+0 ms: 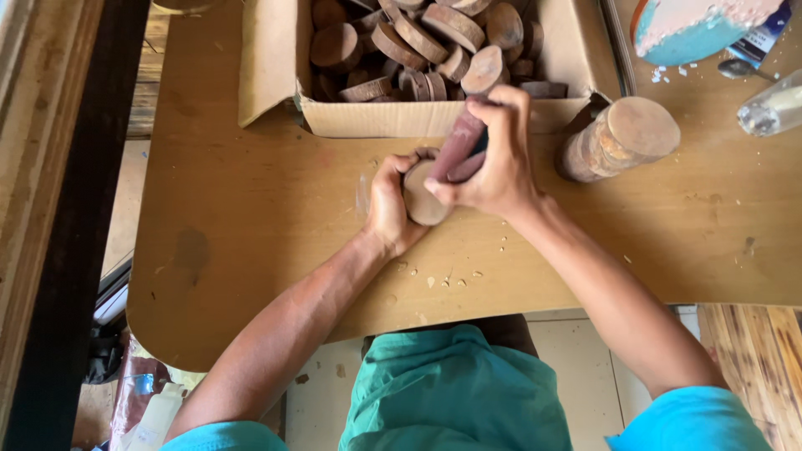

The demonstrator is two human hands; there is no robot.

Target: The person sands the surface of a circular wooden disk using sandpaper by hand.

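A wide wooden tabletop [251,217] fills most of the head view, its near edge rounded and scattered with small pale chips just in front of the person's arms. At its far side sits an open cardboard box [276,58], piled with round brown wooden slices [434,33]. To the right of the box stands a stack of wooden discs [618,138], leaning on its side with a pale flat face turned up. Farther right, at the table's corner, lie a teal and pink rounded object [693,25] and a clear bottle [773,104]. Just in front of the box, over the middle of the table, the person's two hands meet. The left hand [388,209] is curled around a single pale wooden disc [422,200], gripping it on edge from the left. The right hand [497,159] is closed tightly on a folded piece of reddish-brown sandpaper [458,146], which is pressed against the top rim of that disc.
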